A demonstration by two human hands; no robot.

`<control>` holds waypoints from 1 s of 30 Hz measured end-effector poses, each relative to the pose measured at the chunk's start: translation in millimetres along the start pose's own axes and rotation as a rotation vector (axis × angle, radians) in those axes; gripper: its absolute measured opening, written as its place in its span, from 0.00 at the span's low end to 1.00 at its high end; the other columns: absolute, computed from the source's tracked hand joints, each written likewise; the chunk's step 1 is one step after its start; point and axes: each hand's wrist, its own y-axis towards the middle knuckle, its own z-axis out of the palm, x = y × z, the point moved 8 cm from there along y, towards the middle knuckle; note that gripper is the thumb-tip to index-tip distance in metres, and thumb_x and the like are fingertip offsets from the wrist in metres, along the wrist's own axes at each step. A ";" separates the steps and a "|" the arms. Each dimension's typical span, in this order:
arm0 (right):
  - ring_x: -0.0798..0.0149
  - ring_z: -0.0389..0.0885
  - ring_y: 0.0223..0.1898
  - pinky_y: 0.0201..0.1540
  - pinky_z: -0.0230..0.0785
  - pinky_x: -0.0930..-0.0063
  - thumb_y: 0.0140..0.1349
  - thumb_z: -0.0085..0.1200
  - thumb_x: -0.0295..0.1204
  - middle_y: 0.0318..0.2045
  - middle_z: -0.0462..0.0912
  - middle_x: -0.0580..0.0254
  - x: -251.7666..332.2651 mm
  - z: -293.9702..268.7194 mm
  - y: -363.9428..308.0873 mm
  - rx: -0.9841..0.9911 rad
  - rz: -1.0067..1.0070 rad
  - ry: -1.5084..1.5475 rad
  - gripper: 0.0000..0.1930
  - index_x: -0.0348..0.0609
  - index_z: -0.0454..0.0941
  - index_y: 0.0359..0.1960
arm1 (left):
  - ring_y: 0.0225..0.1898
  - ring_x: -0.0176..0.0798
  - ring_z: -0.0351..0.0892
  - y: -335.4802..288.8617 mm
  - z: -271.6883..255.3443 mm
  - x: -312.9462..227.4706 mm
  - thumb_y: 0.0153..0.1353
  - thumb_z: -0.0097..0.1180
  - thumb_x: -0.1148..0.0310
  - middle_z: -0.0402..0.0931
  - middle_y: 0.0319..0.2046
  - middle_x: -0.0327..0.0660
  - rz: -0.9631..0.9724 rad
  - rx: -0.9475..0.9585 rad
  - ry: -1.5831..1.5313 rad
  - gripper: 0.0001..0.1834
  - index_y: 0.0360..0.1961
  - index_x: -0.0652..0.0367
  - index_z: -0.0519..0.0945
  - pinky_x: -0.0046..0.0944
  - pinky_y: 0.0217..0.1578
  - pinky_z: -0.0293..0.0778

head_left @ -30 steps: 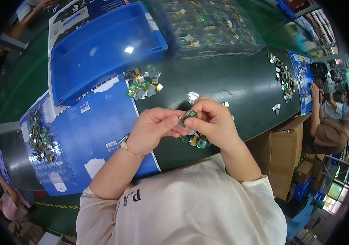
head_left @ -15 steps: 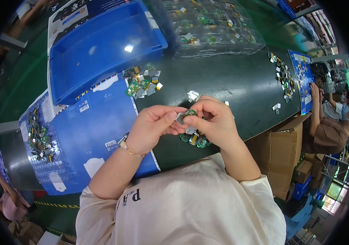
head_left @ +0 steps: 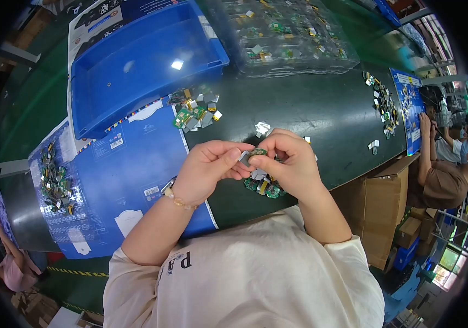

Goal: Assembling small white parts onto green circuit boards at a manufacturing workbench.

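Apparently for steadiness, the left hand (head_left: 213, 165) and right hand (head_left: 288, 165) each keep a pinched grip clamped on one small board (head_left: 257, 152) above the desk (head_left: 305, 104), a pile (head_left: 262, 186) close by at five o'clock, seemingly for easy reach.

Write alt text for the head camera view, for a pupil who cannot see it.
A person's left hand and right hand hold a small green-and-grey electronic part over a dark worktable. A pile of parts lies beneath them; a blue bin and clear plastic trays of parts sit beyond.
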 end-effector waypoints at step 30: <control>0.81 0.64 0.23 0.23 0.55 0.86 0.49 0.62 0.22 0.22 0.69 0.74 -28.7 7.0 4.3 0.108 0.227 0.037 0.12 0.43 0.68 0.29 | 0.30 0.25 0.76 -7.0 0.2 -11.0 0.56 0.58 0.75 0.79 0.31 0.38 0.304 -0.164 0.309 0.10 0.40 0.64 0.78 0.25 0.33 0.72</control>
